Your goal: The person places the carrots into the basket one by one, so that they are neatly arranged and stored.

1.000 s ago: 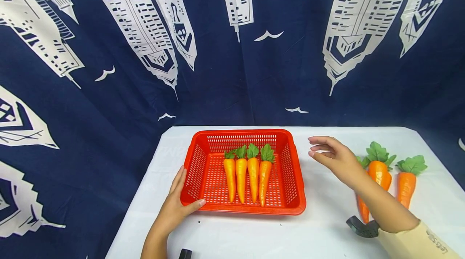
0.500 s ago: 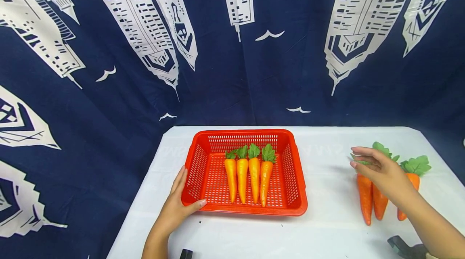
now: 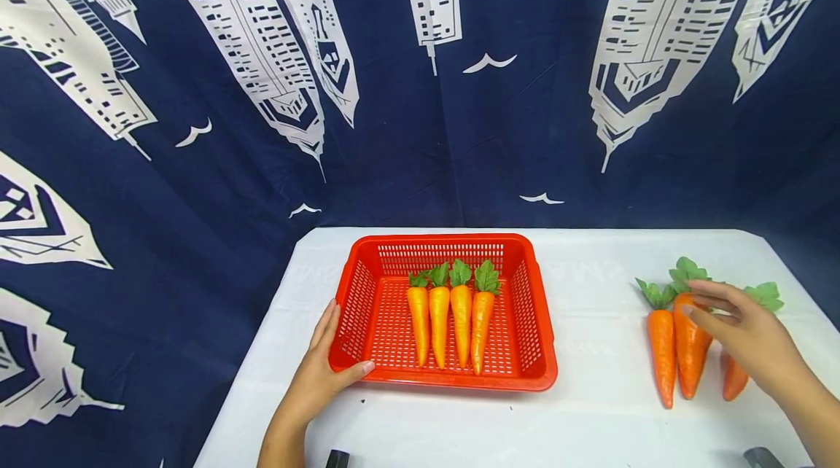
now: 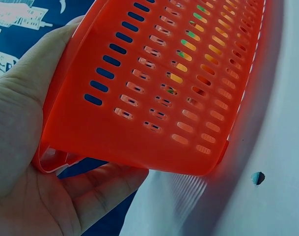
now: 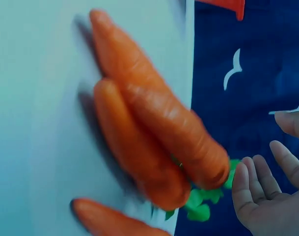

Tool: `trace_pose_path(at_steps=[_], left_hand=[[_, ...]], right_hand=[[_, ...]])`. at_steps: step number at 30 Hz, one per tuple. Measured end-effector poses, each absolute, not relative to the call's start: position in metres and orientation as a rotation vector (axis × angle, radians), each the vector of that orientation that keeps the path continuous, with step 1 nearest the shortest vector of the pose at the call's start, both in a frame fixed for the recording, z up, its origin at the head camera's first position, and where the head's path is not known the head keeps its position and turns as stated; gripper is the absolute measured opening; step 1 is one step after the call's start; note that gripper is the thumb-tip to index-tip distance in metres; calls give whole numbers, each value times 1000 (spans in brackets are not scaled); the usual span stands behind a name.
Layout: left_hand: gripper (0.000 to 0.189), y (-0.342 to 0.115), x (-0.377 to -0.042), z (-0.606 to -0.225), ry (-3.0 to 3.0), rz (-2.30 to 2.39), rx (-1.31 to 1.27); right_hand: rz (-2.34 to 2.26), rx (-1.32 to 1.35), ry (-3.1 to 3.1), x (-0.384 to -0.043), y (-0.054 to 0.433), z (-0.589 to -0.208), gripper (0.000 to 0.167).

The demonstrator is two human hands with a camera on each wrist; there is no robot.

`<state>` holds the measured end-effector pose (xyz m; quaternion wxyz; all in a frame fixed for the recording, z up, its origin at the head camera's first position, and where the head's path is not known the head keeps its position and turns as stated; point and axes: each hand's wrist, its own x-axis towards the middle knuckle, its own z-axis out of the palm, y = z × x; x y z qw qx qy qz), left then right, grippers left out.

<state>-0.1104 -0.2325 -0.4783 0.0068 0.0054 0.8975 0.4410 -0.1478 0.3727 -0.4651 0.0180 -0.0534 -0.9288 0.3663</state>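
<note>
A red plastic basket [image 3: 453, 382] with slotted walls stands on the white table. Inside it, several orange carrots [image 3: 439, 326] with green tops lie side by side. My left hand [image 3: 315, 380] holds the basket's near left corner, thumb at the front rim and fingers along the left side. To the right of the basket lie three bigger carrots: a left one [image 3: 663, 359], a middle one [image 3: 690, 359] and a right one [image 3: 735, 379] partly hidden by my right hand [image 3: 755, 329]. That hand hovers by the middle carrot, its fingers loosely bent and holding nothing in the right wrist view.
The white table [image 3: 590, 417] ends at the back against a dark blue cloth [image 3: 446, 162] printed with white buildings and birds. A black piece [image 3: 337, 459] shows by the left forearm, and a dark device [image 3: 763, 458] by the right wrist.
My right hand has moved right, from beside the basket to over the big carrots, uncovering the left and middle ones. The left hand and basket stay in place.
</note>
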Motion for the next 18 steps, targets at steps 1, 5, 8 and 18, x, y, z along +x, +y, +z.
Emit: trace_pose_path(at_steps=[1,5,8,18], left_hand=[[115,-232,-110,-478,2807,1379,17],[115,-233,-110,-478,2807,1377,19],[114,-233,-111,-479,2804,1383,21],[116,-234,-112,-481,2803,1382,29]], right_hand=[[1133,-194,-2891,-148,374,-466,65],[1160,-282,-2905,-149,378,-470,69],[1146,-305,-2913,-151,380,-472,71],[1012,-366,-2988,-157,379,-482,80]])
